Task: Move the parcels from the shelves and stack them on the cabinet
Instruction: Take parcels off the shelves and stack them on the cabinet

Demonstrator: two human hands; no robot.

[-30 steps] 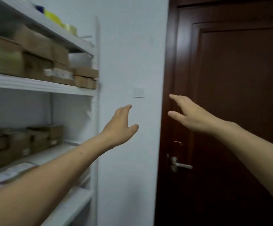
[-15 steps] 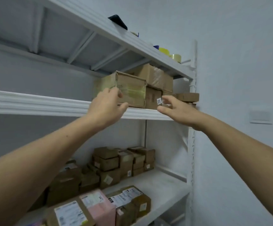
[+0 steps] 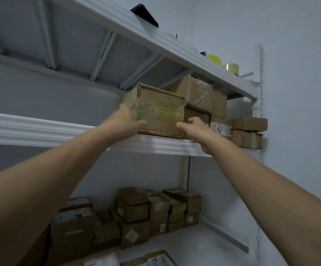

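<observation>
The parcel, a cardboard box with yellow tape across its front face, sits on the middle shelf at the front edge. Its long axis runs roughly along that edge, broad taped face toward the camera. Its right end is close against a stack of other parcels.

The left hand grips the parcel's left end: fingers pass round the corner, thumb lies on the lower front face. This hand is blurred.

The right hand sits at the lower right front corner, thumb on the front face. Its fingers are curled, but whether they clamp the parcel cannot be told.

Open space lies above the parcel, below the top shelf, and to its left. More boxes stand on the lower shelf.
</observation>
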